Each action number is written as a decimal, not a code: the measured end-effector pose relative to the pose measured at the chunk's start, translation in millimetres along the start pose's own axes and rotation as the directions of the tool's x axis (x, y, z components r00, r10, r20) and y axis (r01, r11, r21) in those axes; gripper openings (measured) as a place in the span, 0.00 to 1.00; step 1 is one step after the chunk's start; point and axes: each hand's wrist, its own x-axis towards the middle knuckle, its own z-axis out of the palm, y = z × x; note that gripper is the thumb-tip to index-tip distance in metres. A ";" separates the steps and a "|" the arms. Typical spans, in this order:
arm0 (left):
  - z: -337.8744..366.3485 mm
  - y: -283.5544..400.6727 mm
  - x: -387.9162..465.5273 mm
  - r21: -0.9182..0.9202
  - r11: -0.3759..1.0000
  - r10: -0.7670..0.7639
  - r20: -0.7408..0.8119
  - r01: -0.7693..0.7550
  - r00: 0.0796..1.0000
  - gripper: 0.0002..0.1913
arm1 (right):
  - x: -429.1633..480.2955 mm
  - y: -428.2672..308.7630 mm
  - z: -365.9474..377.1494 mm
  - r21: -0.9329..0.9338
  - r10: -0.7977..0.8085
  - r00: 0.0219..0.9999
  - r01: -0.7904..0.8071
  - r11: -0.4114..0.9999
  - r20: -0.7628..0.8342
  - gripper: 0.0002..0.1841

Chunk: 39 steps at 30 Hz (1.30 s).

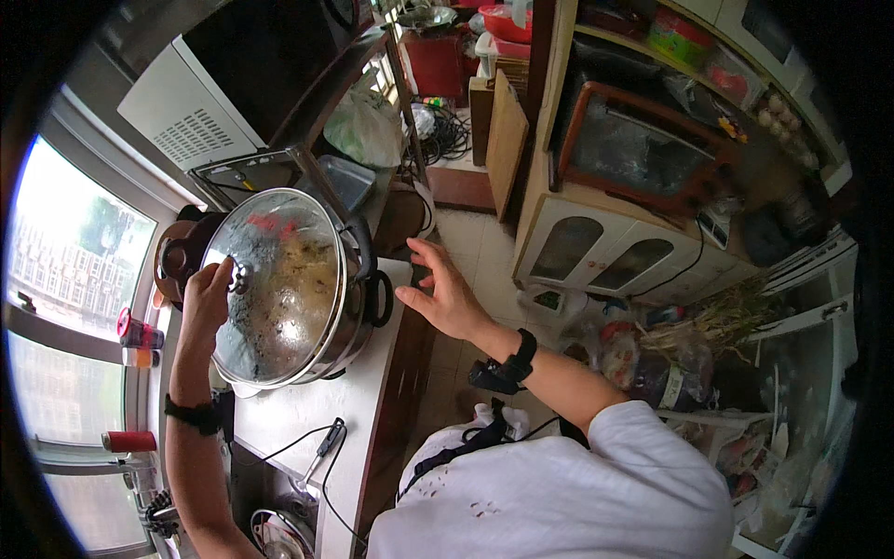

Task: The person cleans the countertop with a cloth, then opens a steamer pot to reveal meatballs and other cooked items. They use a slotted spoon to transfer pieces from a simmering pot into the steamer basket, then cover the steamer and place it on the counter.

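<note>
A large metal steamer pot [353, 328] stands on the white counter, a domed glass lid [286, 300] on top. Through the fogged glass I make out something red and yellowish food, too blurred to name. My left hand [208, 293] grips the lid's knob [239, 276] from the window side. The lid lies on or very close to the rim; any gap is hard to judge. My right hand [443, 290] hovers to the right of the pot with fingers apart and nothing in it, near the black side handle [380, 299].
A microwave [202, 105] sits on a rack beyond the pot. Toward me on the counter [307, 405] lie a ladle [311, 465] and a black cord [335, 489], beside a sink. A white cabinet [601, 244] with a toaster oven [642, 150] stands across the tiled floor.
</note>
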 end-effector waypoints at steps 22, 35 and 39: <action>24.9 -41.3 22.0 0.087 0.994 -0.070 -0.011 0.071 0.997 0.22 | 28.6 12.4 35.4 0.149 0.037 0.993 -0.054 0.987 0.109 0.37; 37.2 -53.7 15.4 0.061 0.996 -0.069 0.033 0.066 0.997 0.19 | 28.2 15.0 38.1 0.139 0.019 0.994 -0.034 0.990 0.107 0.38; 44.1 -61.0 19.2 0.081 0.993 -0.089 -0.010 0.090 0.996 0.23 | 28.3 14.1 39.5 0.190 0.016 0.993 -0.039 0.981 0.119 0.38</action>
